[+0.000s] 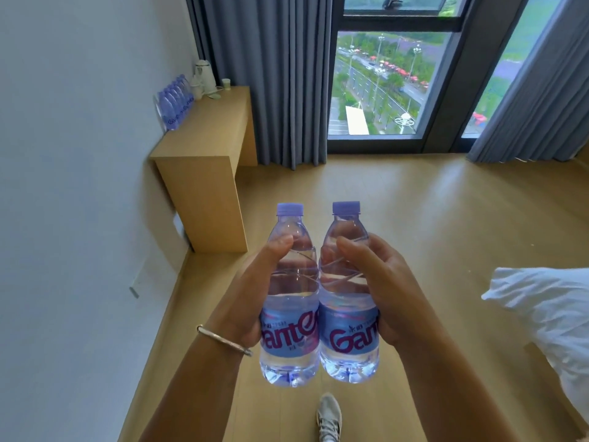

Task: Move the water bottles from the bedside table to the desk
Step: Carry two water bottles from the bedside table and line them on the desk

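Open wood floor (366, 193) runs ahead to the desk (207, 135) along the left wall. A row of bottles (173, 102), a kettle (204, 76) and a cup (226, 84) crowd its wall side and far end; its front strip lies bare. White bedding (548, 311) juts in on the right.

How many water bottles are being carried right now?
2: one in the left hand, bottle; one in the right hand, bottle. More stand in a row on the desk, overlapping, count unclear.
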